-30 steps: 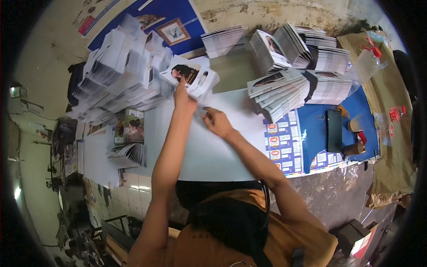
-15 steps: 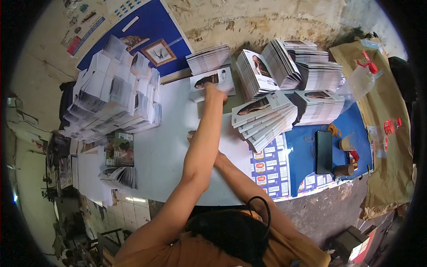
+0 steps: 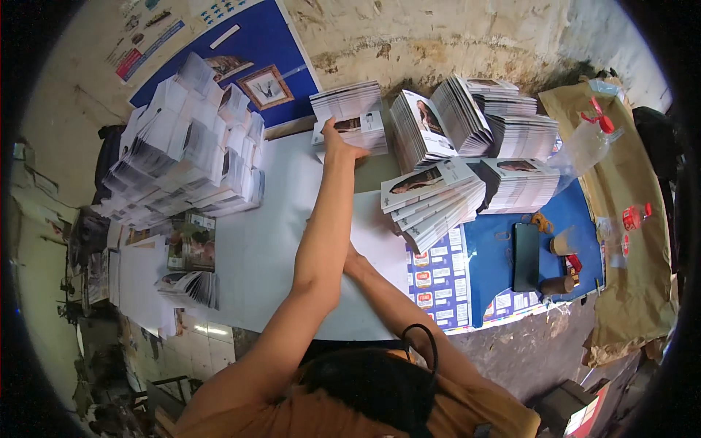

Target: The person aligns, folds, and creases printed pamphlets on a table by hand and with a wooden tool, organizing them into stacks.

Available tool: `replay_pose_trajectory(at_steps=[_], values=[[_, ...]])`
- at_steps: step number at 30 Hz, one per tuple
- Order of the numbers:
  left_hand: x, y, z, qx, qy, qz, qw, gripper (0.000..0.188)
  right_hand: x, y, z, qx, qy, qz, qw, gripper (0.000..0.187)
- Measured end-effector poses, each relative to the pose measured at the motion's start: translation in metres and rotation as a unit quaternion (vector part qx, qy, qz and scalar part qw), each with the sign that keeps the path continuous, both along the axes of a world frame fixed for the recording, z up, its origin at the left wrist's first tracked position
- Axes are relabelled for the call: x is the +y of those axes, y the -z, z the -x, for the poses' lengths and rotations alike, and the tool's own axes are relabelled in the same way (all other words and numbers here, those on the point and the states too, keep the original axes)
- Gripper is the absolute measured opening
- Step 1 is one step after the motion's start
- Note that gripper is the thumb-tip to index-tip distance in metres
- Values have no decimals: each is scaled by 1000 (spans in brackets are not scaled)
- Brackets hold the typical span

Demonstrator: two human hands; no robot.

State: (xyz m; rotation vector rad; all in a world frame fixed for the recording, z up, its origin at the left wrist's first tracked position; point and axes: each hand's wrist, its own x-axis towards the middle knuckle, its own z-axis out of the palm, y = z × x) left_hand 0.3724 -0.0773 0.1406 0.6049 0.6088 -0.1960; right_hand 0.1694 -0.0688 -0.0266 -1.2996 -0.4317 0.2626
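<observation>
My left hand (image 3: 341, 139) reaches far across the table to a stack of booklets (image 3: 374, 133) with a dark picture on the cover. Its fingers lie over the top of that stack and the thumb sits out at the right, against the near side, so the hand seems to grip it. My right hand (image 3: 353, 260) rests low over the white board (image 3: 255, 255), mostly covered by my left forearm; its fingers cannot be made out. Right of my left hand, a fanned pile of similar booklets (image 3: 431, 193) leans toward me. Another booklet row (image 3: 347, 98) stands just behind the gripped stack.
Tall bundles of folded printed sheets (image 3: 182, 146) crowd the left. More booklet stacks (image 3: 423, 124) stand at back right. On the blue sheet (image 3: 485, 241) lie a phone (image 3: 526, 255) and a cup (image 3: 562, 242). A plastic bottle (image 3: 588, 139) lies on brown paper (image 3: 639, 255).
My left hand has shifted slightly left on the booklet stack, its fingers and thumb now spread wider. My right hand has slipped further behind the left forearm. The view has tilted a little.
</observation>
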Motion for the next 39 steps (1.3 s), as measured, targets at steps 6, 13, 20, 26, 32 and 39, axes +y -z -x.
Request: replay_pose_trajectory(at_steps=[6,13,20,26,32,39], values=[[43,-5,54,27,72,-6,997,125,-6,-69,15,-160,46,191,967,39],[122,-8,180,-262,94,-294,914,45,-17,-69,9,-191,97,224,951,32],[196,5,365,-139,8,-475,869,45,-26,-111,48,-246,112,189,944,32],[267,41,553,-111,43,-520,846,33,-150,-236,83,-488,176,315,795,45],[202,4,504,-341,68,-118,930,70,-238,-267,29,-404,75,661,627,139],[-3,62,300,-121,227,6,966,94,-249,-222,34,-442,27,731,519,158]])
